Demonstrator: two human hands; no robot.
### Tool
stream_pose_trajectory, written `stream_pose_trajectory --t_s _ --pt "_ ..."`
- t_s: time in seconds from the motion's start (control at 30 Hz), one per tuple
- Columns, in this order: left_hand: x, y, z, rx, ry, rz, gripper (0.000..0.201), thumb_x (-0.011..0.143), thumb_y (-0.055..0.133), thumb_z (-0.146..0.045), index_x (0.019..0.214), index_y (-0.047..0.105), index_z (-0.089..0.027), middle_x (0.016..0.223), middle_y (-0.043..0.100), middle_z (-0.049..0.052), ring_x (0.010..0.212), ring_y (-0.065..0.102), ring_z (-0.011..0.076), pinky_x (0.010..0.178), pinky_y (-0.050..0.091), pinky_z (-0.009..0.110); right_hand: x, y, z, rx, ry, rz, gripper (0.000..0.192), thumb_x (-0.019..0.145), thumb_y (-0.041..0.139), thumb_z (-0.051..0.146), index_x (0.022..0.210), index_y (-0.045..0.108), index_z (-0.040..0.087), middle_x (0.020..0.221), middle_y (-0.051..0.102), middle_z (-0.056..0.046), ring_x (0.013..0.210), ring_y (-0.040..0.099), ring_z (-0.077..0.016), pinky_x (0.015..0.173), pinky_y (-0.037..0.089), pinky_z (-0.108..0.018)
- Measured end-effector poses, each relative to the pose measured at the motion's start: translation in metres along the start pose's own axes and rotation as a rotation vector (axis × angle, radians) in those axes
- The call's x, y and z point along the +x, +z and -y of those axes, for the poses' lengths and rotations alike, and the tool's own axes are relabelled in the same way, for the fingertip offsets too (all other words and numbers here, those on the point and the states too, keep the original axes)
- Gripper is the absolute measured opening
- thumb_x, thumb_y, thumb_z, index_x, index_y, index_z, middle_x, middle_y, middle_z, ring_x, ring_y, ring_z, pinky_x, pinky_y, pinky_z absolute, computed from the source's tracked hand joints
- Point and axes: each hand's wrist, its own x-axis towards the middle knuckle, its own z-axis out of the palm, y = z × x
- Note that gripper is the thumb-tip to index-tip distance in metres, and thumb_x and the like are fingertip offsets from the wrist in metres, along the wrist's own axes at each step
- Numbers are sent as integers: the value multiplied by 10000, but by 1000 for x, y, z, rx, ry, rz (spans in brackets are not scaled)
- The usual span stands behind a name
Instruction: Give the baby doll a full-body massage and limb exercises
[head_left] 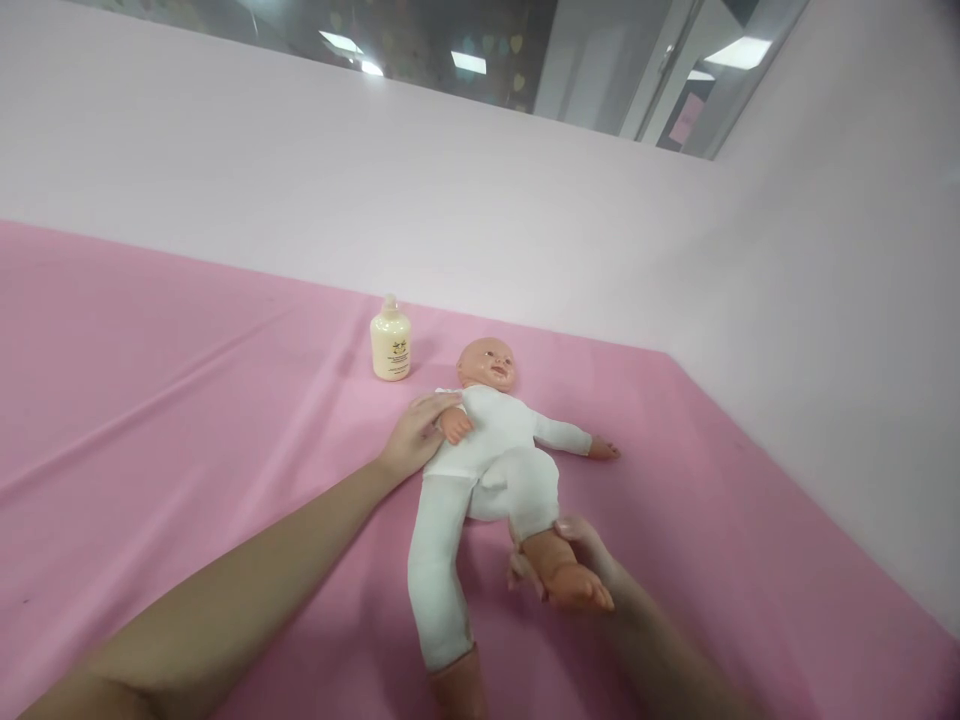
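Doll [491, 450] (on its back): right hand [592, 560] grips its foot

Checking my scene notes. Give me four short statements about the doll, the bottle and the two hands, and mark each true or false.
1. The doll lies face up on the pink cloth. True.
2. The right hand holds the cream bottle. False: it grips the doll's bare foot.
3. The left hand rests at the doll's arm. True.
4. The bottle lies tipped over. False: it stands upright beyond the doll's head.
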Motion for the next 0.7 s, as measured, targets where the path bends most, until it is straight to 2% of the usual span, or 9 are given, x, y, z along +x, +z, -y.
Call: stream_pose_trajectory --t_s 0.1,0.17,0.3,0.47,0.57,0.63,0.7 --pt "0 0 3 71 130 42 317 910 518 -240 1207 629 -258 1231 676 70 1197 568 234 1085 377 459 6 -1 1 88 -36 -160 485 803 476 607 643 610 169 583 586 -41 604 574 -160 714 492 -308" --pt "0 1 5 95 157 44 291 921 493 -244 1169 644 -249 1180 697 73 1183 573 234 1064 390 460 8 1 1 126 -28 -241 490 767 503 614 633 624 159 576 593 -49 576 573 -158 647 484 -295" --pt "1 1 6 125 156 51 246 908 499 -225 1081 674 -241 1071 721 61 1121 599 227 1029 413 453 9 1 0 153 -9 -322 522 683 550 629 614 661 124 594 625 -79 603 607 -172 583 457 -273" --pt "2 0 7 91 127 25 267 870 532 -163 1075 682 -243 1063 714 59 1059 608 215 985 438 424 6 0 -2 111 -112 -201 575 713 501 678 578 653 141 577 611 -67 604 602 -171 680 476 -302" --pt "3 -2 6 62 44 -3 262 848 570 -163 1070 683 -244 1082 706 57 1045 605 215 977 445 412 4 6 -3 132 -140 -196 563 723 485 672 579 638 150 577 606 -64 622 596 -172 693 475 -304" --pt "3 -2 5 14 -26 -28 264 832 608 -193 1079 680 -249 1094 699 53 1054 602 221 981 447 411 3 9 -2 159 -106 -174 551 715 500 649 651 658 125 630 627 -78 639 595 -168 652 467 -290" --pt "2 -1 5 -62 -119 -74 282 821 639 -245 1101 675 -254 1127 687 53 1074 599 232 984 452 414 1 10 -1 132 -31 -98 589 690 512 660 774 670 99 696 640 -84 641 590 -161 630 465 -284"
